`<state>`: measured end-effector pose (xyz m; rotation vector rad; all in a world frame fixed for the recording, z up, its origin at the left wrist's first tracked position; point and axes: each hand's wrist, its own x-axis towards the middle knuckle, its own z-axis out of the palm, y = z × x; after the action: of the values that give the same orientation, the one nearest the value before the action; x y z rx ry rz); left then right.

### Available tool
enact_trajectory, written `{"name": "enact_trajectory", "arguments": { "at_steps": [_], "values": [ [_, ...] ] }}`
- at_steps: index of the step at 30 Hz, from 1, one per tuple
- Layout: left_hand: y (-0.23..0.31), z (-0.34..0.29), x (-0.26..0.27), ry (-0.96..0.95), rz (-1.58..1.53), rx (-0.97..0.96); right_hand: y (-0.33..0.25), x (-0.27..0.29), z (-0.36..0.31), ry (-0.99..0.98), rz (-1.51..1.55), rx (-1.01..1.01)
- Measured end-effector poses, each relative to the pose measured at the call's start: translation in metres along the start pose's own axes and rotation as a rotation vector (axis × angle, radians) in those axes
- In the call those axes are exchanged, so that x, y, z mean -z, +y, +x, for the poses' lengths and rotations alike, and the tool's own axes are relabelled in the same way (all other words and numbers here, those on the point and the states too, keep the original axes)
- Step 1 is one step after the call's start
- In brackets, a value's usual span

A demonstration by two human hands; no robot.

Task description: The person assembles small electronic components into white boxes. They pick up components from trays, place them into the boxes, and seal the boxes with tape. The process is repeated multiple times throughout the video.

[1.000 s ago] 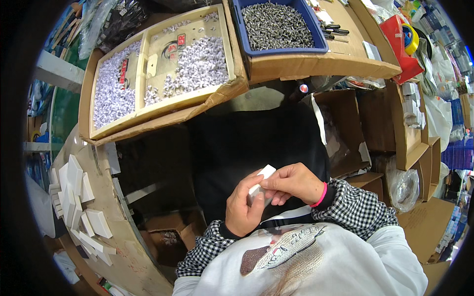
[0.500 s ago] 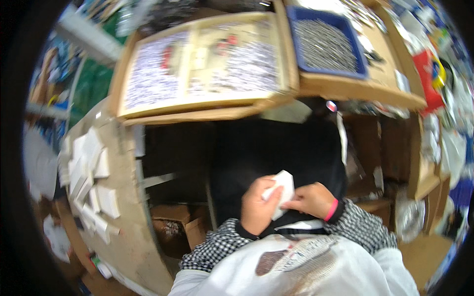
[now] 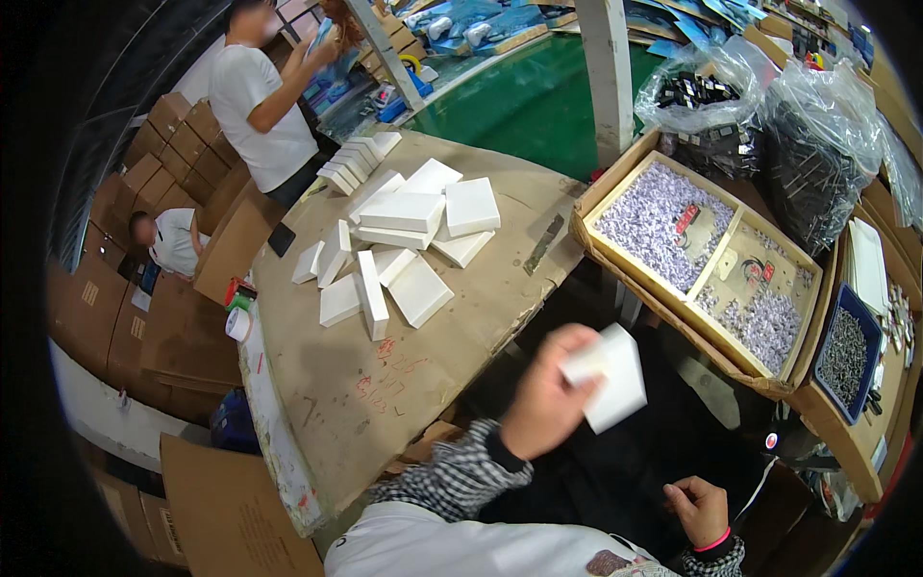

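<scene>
My left hand (image 3: 551,394) is raised in front of me, closed round one end of a flat white box (image 3: 615,377). The box is tilted, with its far end pointing right. Lower down, near my lap, my right hand (image 3: 698,512) is apart from it, its fingers curled in and nothing seen in them; a pink band circles that wrist. On the brown-covered table (image 3: 442,370) to my left lies a loose pile of similar white boxes (image 3: 399,213), several of them leaning on one another. A row of them (image 3: 351,165) stands at the pile's far end.
A divided wooden tray (image 3: 700,288) of small whitish pieces is at the right, beside a blue bin (image 3: 824,380) of metal parts. Clear bags (image 3: 707,101) with black parts stand behind. A person in a white shirt (image 3: 252,115) stands beyond the table; another is lower at far left.
My view has swung left toward the table. Both hands were together at the white box; now the right is off it and the left has lifted it forward.
</scene>
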<state>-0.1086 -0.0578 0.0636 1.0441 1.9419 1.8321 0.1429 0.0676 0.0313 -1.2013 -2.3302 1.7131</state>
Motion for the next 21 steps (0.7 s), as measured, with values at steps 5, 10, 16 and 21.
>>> {"name": "enact_trajectory", "arguments": {
  "at_steps": [5, 10, 16, 21],
  "values": [
    [0.043, 0.049, 0.094, 0.422, 0.103, -0.088, -0.003, 0.001, 0.003, -0.045, -0.09, -0.011],
    [0.065, 0.063, 0.151, 0.573, 0.202, -0.264, 0.009, 0.004, 0.002, -0.033, -0.092, 0.219],
    [0.055, 0.077, 0.2, 0.739, 0.538, -0.437, 0.01, 0.007, 0.005, -0.016, -0.161, 0.267],
    [0.035, 0.087, 0.21, 0.818, 0.907, -0.3, 0.015, 0.008, 0.005, -0.038, -0.278, 0.124]
  ]
}}
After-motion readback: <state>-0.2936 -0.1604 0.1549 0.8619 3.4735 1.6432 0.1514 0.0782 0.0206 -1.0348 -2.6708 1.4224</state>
